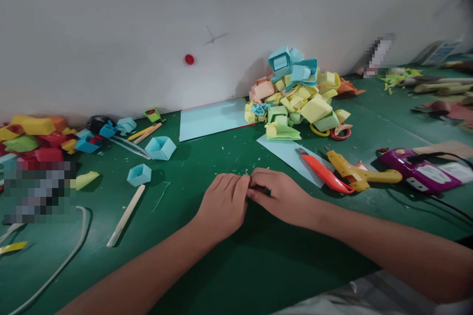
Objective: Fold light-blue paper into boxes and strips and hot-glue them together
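Observation:
My left hand (224,204) and my right hand (279,194) meet over the middle of the green table, fingertips touching. Both are closed, with fingers curled in; whatever lies between them, if anything, is hidden. To the left stand two light-blue folded paper boxes, a larger one (160,148) and a smaller one (139,174). A pale flat stick (126,215) lies in front of them. Right of my right hand, an orange-red utility knife (324,171) rests partly on a light-blue paper sheet (286,155), beside a yellow glue gun (360,170).
A heap of folded paper pieces (295,96) stands against the wall, near another blue sheet (214,119). Colourful paper boxes (35,138) pile up at far left. A white cable (79,243) curves at front left; a purple power strip (424,170) sits right.

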The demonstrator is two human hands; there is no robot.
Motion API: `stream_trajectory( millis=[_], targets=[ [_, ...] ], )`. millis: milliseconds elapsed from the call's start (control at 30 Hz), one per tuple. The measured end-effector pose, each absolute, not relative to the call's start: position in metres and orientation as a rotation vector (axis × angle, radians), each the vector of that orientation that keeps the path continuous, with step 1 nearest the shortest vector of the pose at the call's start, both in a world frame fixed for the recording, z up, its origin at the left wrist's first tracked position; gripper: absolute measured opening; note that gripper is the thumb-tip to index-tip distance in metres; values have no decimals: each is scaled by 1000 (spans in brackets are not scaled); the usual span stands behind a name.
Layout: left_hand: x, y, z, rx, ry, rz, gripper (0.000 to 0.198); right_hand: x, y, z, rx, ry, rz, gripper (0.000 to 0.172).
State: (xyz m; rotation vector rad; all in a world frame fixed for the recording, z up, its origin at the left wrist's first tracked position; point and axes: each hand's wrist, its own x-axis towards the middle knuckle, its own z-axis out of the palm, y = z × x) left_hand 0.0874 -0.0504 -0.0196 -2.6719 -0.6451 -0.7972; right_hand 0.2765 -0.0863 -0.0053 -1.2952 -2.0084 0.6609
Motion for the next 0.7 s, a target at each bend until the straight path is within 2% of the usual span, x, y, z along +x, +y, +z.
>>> stream_trajectory(
  millis=[100, 200, 367, 500, 600, 700],
  targets=[
    [87, -48, -21, -2675, -600, -850, 31, 273, -87, -7, -1263, -1973, 775, 16],
    [86, -48, -21, -2711, -628, -825, 27, 273, -88, -8, -1193, -1978, 876, 16],
    [81, -45, -21, -2913, -800, -761, 22, 280, -87, -5, -1120, -2057, 867, 21],
    [78, -42, -14, -2940, -811, -1036, 12, 284, -86, 0, -1048, -2014, 845, 23],
    [77, -48, 7, -2955, -638, -1327, 17, 286, -90, 5, -846, -1984, 872, 22],
    [69, -71, 32, -3039, -418, -1301, 19, 286, -97, 10, -742, -1946, 803, 20]
  ],
)
